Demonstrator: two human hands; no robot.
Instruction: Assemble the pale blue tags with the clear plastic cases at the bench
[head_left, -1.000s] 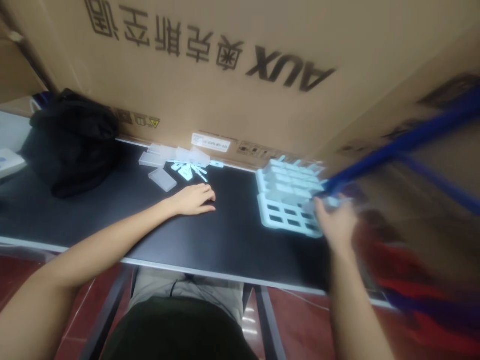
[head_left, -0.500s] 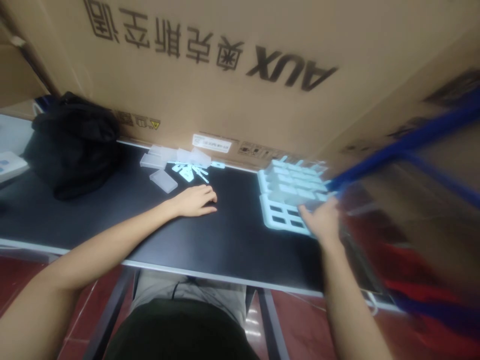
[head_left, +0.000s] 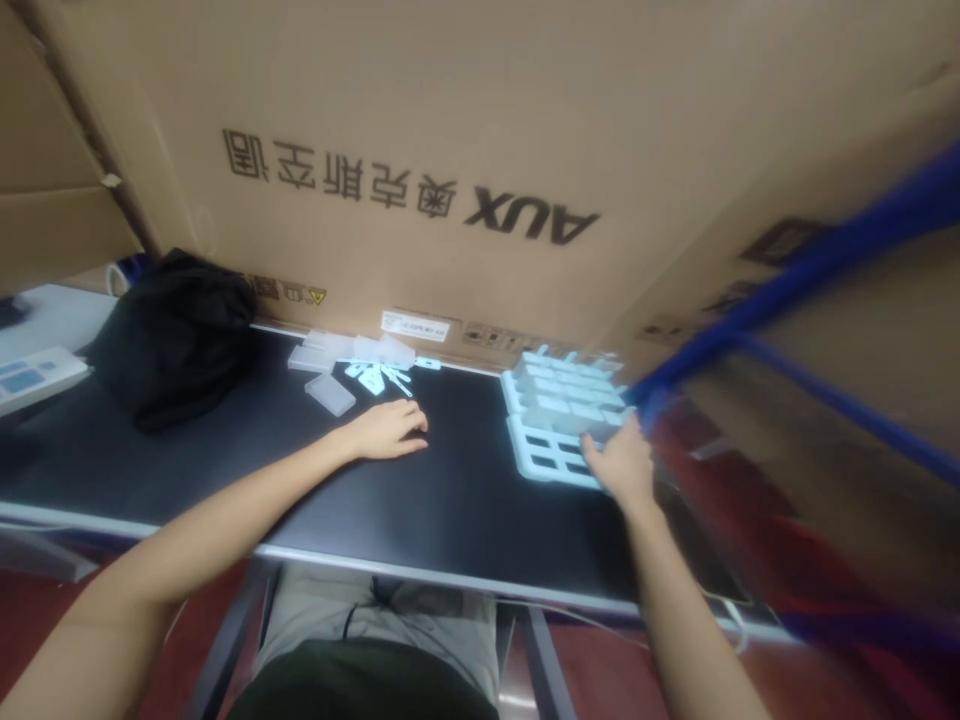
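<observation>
My left hand rests on the black table, its fingers a little apart and nothing in them. Just beyond it lie several light blue flat pieces and several translucent white boxes. On the right, my right hand grips the near right edge of a light blue rack. Rows of light blue blocks fill the rack's back part, while open rectangular slots show along its front. Some fingertips of my right hand are hidden behind the rack's edge.
A black cloth bag lies at the left, beside a white device. A large cardboard box stands along the table's back edge. Blue metal bars slant across the right side.
The whole view has shifted, so the table and boxes appear lower. Both hands look much the same, with my right hand still on the rack.
</observation>
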